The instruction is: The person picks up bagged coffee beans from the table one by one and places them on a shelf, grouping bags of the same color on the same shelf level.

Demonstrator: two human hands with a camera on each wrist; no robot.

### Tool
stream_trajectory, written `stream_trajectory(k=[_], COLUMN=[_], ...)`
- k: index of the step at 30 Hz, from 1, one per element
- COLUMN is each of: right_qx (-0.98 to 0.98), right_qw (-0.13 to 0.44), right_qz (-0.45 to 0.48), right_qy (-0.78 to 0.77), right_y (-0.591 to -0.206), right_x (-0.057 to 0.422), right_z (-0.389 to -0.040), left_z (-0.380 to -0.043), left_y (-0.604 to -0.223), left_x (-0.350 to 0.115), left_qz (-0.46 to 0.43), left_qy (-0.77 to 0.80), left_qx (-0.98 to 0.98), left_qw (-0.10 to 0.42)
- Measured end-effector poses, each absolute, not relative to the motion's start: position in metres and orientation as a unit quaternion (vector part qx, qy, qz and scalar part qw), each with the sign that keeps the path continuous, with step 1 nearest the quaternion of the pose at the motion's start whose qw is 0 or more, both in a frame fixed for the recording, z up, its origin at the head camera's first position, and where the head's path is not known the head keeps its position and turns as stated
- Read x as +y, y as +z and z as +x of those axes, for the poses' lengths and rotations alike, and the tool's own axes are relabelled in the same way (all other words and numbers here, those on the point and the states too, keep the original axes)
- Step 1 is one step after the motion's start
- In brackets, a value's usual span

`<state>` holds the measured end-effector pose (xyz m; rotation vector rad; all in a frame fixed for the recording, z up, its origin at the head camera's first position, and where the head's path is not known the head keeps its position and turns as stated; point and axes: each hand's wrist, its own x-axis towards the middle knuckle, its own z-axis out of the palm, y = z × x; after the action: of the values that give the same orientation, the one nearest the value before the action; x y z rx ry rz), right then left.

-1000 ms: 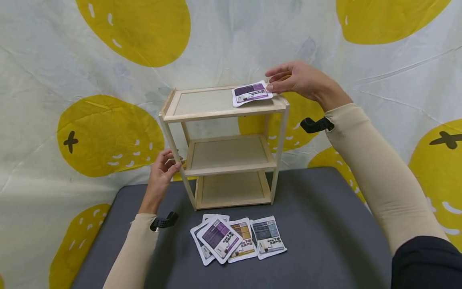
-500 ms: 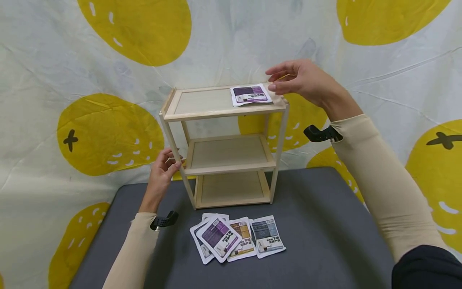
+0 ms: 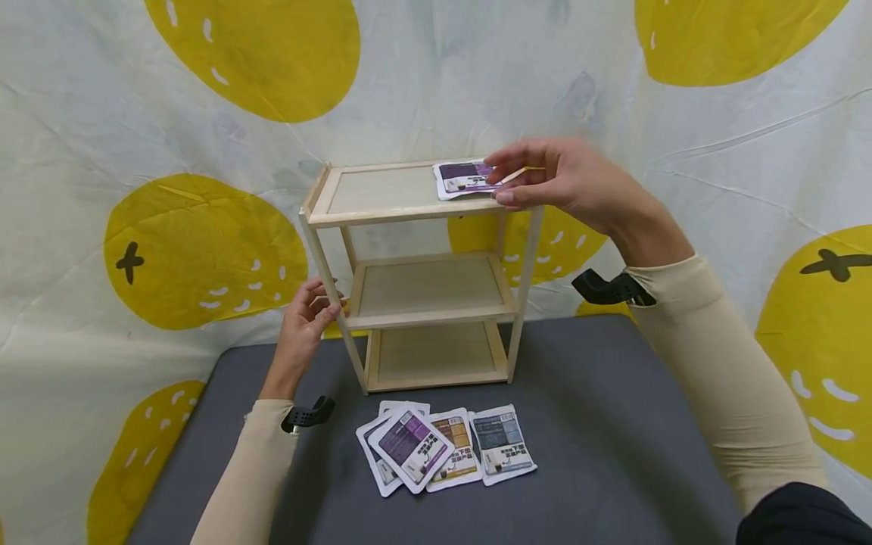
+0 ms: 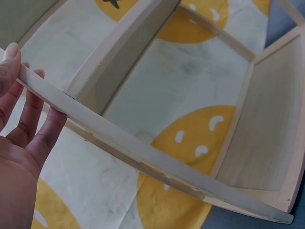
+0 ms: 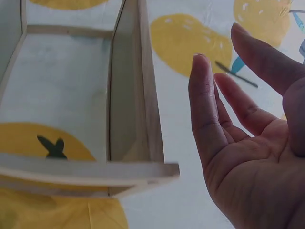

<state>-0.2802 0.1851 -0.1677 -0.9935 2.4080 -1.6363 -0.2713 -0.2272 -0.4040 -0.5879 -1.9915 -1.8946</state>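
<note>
A small three-tier wooden shelf (image 3: 436,322) stands on the dark grey table. My left hand (image 3: 303,322) grips its left front post, thumb in front and fingers behind, as the left wrist view shows along the post (image 4: 138,148). On the right part of the top tier lies a flat white-and-purple packet (image 3: 459,178). Over its right edge is my right hand (image 3: 562,182), fingers parted and overlapping the packet in the head view. From the right wrist, that hand (image 5: 248,138) shows loosely bent fingers with nothing between them.
In front of the shelf several similar packets lie on the table (image 3: 613,424): a purple one (image 3: 412,446) on top of others, an orange one (image 3: 459,454) and a blue-grey one (image 3: 504,446). Behind hangs a pale cloth (image 3: 422,83) with yellow fruit prints.
My right hand has let go of the purple packet, which settled flat on the top tier, and then moved down and forward over its right edge. The left hand keeps its hold.
</note>
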Motion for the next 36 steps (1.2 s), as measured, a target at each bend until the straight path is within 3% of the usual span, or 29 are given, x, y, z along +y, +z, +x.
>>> stream_trajectory(k=[16,36], right_qx=[0.737,0.714], right_qw=[0.097,0.155], right_qz=[-0.430,-0.428], right_qy=[-0.512,-0.532], right_y=[-0.208,-0.284], right_x=[0.182,0.162], right_z=[-0.251,-0.237], left_z=[-0.271,-0.271], left_y=[-0.407,-0.406], left_x=[-0.225,-0.226], left_qz=[-0.204,-0.209], left_qy=[-0.660,-0.667], left_qx=[-0.704,-0.694], left_qw=[0.166,0.170])
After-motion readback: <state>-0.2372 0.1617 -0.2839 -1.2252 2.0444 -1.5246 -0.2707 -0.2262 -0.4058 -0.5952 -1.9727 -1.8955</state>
